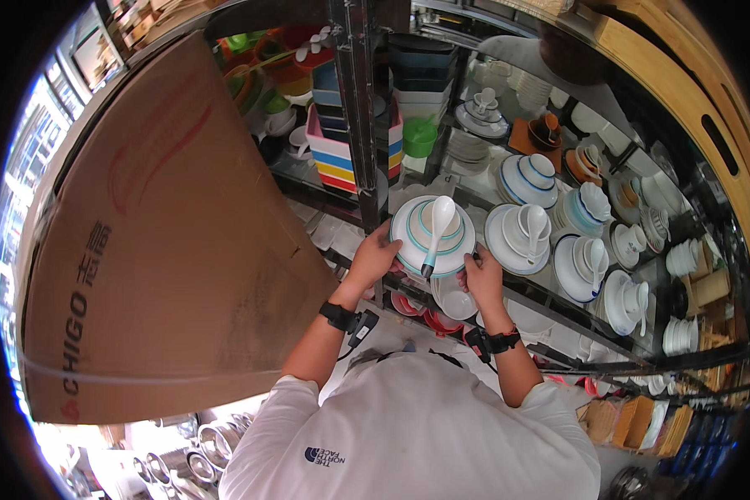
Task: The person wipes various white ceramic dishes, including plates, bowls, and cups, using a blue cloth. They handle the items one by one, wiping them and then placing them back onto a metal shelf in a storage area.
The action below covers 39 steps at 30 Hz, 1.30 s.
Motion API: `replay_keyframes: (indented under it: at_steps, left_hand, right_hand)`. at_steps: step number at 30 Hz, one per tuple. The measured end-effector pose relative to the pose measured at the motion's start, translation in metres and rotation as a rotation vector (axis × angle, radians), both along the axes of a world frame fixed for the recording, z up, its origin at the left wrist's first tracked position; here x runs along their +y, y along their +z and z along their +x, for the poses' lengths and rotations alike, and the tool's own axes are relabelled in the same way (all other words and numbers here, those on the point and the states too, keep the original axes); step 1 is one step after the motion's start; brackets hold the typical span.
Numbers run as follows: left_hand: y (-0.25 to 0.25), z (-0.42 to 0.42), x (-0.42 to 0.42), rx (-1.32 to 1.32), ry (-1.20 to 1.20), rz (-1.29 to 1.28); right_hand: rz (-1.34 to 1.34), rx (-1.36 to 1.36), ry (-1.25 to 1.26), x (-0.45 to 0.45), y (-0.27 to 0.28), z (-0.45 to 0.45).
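Note:
Both of my hands hold a white plate with a turquoise rim (406, 250) at the edge of a glass shelf. My left hand (378, 251) grips its left side and my right hand (481, 275) its lower right side. On the plate rest bowls with turquoise rims (417, 226), and a white spoon with a turquoise and dark handle end (441, 219) lies across them. Right of my right hand stands another white plate (506, 253) with bowls and a spoon. More plate sets, one with a blue-rimmed plate (569, 278), stand farther right.
A large cardboard box (181, 250) rises at the left. A dark metal shelf post (357, 94) stands before stacked colourful trays (332, 159). A green cup (420, 137) is behind it. Red and white dishes lie on lower shelves. Metal pots (215, 440) are at the lower left.

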<state>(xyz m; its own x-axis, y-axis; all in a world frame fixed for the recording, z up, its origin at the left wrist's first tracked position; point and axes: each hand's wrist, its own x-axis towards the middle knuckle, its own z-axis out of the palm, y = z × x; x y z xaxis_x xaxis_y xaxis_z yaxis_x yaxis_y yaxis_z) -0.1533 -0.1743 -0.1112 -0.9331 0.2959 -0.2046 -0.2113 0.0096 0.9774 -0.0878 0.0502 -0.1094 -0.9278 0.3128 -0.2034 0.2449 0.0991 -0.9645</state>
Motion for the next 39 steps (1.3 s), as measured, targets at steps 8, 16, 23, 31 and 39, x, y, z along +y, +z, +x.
replay_keyframes:
  at_steps: [8, 16, 23, 31, 39]
  left_hand:
    - [-0.014, -0.024, -0.002, 0.077, -0.115, -0.073]
    - [-0.037, -0.038, -0.001, 0.203, -0.181, -0.207]
    - [-0.033, -0.042, 0.005, 0.038, -0.192, -0.052]
    - [-0.023, -0.046, -0.001, -0.010, -0.277, -0.027]
    - [-0.042, -0.052, 0.000, 0.211, -0.299, -0.196]
  right_hand:
    - [0.224, -0.070, -0.073, -0.005, 0.004, -0.011]
    - [0.569, 0.135, -0.264, -0.040, -0.002, 0.024]
    - [0.933, 0.192, -0.052, -0.080, 0.010, 0.025]
    - [1.070, 0.145, -0.092, -0.070, 0.010, -0.004]
    - [1.091, 0.072, -0.071, -0.032, -0.001, -0.062]
